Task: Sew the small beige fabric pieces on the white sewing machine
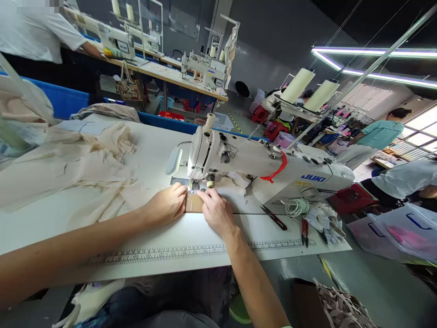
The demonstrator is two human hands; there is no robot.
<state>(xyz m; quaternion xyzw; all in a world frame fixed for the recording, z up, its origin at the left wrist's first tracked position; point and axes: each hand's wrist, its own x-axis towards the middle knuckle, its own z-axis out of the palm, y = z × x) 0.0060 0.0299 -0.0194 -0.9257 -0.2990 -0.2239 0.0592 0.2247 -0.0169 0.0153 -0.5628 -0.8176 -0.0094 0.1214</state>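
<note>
Two cutting tools lay on the right of the tabletop [157,232]: dark snips [280,223] and, farther right, red-handled snips [306,230]. Beside them: one coil of pale green cord [297,207]; one heap of fabric scraps [326,223]. Left: one broad spread of cream cloth [85,168], rumpled. Near edge: one printed ruler scale [170,252], partly hidden where the right forearm crossed it. Far right: two pale thread cones, one [298,85] left of the other. Floor, near right: one box of fabric strips [341,305].

Centre, on the tabletop: one sewing machine [249,157], white, blue JUKI lettering, a red strip [275,171] around its arm. Below its needle end, between the hands: one tan plate [194,204], partly covered by fingers.

Left hand [167,204]: fingers bunched beside the needle area; whether its grip was clamped on anything could not be told. Right hand [218,212]: forefinger extended toward the needle area; state of grip likewise not discernible.
</note>
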